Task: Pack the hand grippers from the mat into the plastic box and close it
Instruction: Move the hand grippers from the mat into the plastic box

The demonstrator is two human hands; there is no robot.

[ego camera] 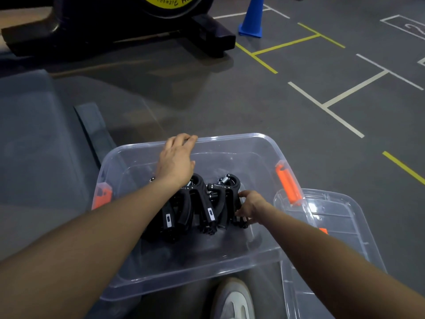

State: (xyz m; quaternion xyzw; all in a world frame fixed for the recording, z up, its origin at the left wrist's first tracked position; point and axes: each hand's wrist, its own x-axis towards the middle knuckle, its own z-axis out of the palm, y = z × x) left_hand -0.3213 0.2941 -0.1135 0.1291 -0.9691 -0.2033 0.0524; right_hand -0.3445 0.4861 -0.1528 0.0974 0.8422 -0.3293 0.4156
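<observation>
A clear plastic box [232, 261] with orange latches [288, 183] stands on the floor in front of me. Several black hand grippers [202, 203] lie bunched together on its bottom. My left hand [176, 157] reaches across the box, fingers curled over its far rim. My right hand [249, 207] is inside the box, its fingers touching the rightmost hand gripper at its handle. The clear lid [333, 238] lies on the floor to the right, partly under the box's right edge. The grey mat [39, 143] lies to the left, with no hand grippers visible on it.
A dark exercise machine base [128, 31] stands at the back left. A blue cone [251, 19] is at the back centre. White and yellow floor lines cross the grey floor on the right. My shoe [233, 300] shows below the box.
</observation>
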